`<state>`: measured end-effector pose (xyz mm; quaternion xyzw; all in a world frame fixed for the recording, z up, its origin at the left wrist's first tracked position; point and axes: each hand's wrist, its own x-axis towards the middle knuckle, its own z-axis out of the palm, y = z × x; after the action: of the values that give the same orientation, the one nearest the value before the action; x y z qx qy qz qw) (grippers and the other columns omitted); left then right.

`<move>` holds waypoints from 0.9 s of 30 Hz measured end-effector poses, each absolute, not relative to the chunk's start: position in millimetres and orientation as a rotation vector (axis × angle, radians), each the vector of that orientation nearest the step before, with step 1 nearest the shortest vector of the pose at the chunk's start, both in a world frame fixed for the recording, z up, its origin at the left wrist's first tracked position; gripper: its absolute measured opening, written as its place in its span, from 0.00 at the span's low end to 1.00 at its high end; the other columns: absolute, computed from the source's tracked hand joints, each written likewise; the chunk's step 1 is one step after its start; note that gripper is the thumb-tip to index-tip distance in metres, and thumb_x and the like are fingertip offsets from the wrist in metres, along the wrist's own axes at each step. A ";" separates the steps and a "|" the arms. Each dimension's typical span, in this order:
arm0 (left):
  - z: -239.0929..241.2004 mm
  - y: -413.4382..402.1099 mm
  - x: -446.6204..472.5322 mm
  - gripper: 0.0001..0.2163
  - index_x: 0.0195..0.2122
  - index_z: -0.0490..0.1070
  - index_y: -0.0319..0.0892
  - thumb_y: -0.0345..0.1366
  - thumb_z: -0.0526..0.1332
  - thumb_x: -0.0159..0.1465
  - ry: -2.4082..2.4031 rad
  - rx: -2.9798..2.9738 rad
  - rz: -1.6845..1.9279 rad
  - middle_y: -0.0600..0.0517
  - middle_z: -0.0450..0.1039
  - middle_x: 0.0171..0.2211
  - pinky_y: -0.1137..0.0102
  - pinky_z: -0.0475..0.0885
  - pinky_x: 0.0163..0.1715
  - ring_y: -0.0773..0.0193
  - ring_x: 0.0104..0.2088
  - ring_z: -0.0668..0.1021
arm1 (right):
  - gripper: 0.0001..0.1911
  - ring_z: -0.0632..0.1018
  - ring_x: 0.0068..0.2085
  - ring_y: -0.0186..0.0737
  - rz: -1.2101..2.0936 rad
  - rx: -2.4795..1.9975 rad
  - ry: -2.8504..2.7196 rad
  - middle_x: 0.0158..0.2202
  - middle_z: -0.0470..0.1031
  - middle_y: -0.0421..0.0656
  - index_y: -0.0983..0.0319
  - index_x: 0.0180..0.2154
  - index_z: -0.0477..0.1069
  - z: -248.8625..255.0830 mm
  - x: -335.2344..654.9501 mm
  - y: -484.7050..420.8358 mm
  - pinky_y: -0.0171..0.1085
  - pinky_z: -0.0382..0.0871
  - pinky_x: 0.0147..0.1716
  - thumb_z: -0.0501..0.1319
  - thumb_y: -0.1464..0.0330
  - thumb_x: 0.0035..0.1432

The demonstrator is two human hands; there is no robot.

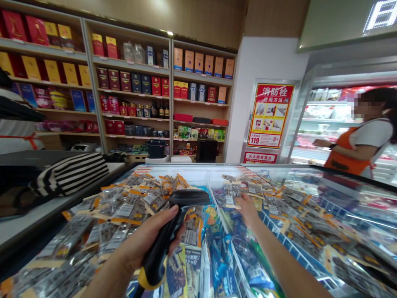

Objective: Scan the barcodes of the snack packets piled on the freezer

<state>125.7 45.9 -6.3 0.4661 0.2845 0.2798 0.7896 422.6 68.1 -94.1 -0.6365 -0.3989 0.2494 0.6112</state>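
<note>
I see the shop bright and evenly lit from overhead: a small ceiling spot [170,32] glints above the shelves [130,82], and shadows are soft. White glare streaks the freezer glass [366,215] on my right. The edges bow and stretch. The packets [46,265] at lower left smear, and the lit sign [383,14] blows out.

The left hand [149,242] is curled in a grip, the right hand [248,209] reaches forward.
</note>
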 end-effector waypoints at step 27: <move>-6.0 57.4 120.4 0.14 0.33 0.66 0.38 0.45 0.54 0.54 0.562 1.016 0.710 0.55 0.65 0.18 0.77 0.61 0.13 0.74 0.14 0.66 | 0.20 0.72 0.37 0.41 0.466 -1.411 -0.931 0.34 0.73 0.44 0.65 0.37 0.65 -92.2 410.4 70.3 0.35 0.64 0.35 0.53 0.63 0.40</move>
<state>120.4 57.4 -6.0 0.4696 0.2598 0.3284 0.7773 410.4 70.3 -92.2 -0.6185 -0.4081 0.2044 0.6396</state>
